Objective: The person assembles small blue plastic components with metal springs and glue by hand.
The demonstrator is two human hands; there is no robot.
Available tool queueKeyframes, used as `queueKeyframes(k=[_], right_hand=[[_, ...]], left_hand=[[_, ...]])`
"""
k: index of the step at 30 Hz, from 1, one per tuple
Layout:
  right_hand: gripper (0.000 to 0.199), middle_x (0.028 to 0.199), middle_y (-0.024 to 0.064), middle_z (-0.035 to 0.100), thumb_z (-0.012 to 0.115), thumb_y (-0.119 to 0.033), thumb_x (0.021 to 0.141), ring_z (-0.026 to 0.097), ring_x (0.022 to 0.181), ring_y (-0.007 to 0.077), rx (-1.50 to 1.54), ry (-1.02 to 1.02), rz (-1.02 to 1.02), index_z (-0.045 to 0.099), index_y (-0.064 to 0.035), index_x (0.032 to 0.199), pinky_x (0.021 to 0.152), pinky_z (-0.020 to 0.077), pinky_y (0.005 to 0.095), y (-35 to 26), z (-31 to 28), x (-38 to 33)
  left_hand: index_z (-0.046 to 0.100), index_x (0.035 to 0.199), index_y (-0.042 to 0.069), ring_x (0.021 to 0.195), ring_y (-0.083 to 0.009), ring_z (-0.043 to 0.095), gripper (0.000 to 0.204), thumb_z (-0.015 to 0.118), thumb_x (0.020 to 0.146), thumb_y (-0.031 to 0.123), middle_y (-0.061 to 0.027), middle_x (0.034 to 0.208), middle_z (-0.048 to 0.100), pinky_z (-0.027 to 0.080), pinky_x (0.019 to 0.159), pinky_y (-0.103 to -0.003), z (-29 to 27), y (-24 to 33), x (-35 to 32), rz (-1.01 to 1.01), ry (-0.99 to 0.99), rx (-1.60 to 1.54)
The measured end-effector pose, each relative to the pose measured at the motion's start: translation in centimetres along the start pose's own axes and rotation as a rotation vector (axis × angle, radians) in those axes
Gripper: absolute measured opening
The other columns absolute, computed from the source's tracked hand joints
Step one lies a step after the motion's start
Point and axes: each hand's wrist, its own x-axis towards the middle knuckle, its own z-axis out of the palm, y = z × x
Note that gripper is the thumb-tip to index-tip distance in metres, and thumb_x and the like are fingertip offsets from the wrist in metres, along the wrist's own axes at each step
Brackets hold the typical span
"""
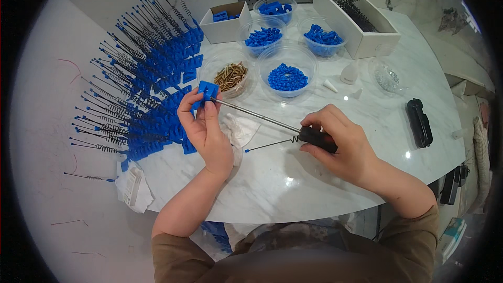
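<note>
The largest of the things in hand is a long screwdriver with a straight steel shaft (257,115) and a black handle having a red part. The right hand (343,144) is closed around this handle. Next in size is a thin black wire piece with a coil and a small blue tip (247,151); its coil is just beside the handle, and whether the fingers hold it cannot be told. The smallest is a squarish blue plastic block (208,89) with a dark slot, gripped upright between the thumb and fingers of the left hand (204,133). The shaft's end meets the block's lower right side, but the exact contact is partly hidden.

All this is above a white marble table (283,194), whose curved front edge passes under both forearms. A dense fan of blue blocks with black springs (146,68) stands near the left hand, so room on that side is narrow. Behind the hands, a clear bowl of blue beads (287,93) limits the way. Wider room is between the forearms, and to the right as far as a black oblong case (419,123).
</note>
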Motion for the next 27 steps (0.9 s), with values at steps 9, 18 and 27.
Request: queueKeyframes(k=[9,18,27], right_hand=[[0.034,0.080,0.0101,0.059,0.071,-0.012,0.083,0.060,0.076,0.0278,-0.215,0.027,-0.124,0.060,-0.0046,0.115,0.063,0.0477,0.0367,1.1,-0.5,0.5],[0.035,0.091,0.0103,0.057,0.072,-0.008,0.080,0.062,0.080,0.0263,-0.051,0.023,-0.019,0.058,-0.0040,0.113,0.065,0.0506,0.0337,0.0,-0.4,0.5],[0.030,0.090,0.0113,0.059,0.074,-0.008,0.079,0.060,0.081,0.0276,-0.150,0.089,-0.076,0.060,-0.0022,0.104,0.065,0.0498,0.0350,0.4,-0.4,0.6]], left_hand=[[0.044,0.114,0.005,0.114,-0.0255,0.056,0.015,0.045,0.099,0.003,-0.0110,0.130,0.042,0.048,0.100,-0.039,0.0,0.0,0.2,0.052,0.035,0.031],[0.044,0.113,0.003,0.112,-0.0242,0.057,0.016,0.048,0.097,0.001,-0.0118,0.130,0.042,0.050,0.098,-0.039,-0.1,0.1,0.2,0.070,0.020,0.045],[0.043,0.113,0.003,0.109,-0.0235,0.058,0.017,0.048,0.097,0.000,-0.0123,0.130,0.041,0.051,0.096,-0.039,-0.1,0.1,0.1,0.107,0.023,0.056]])
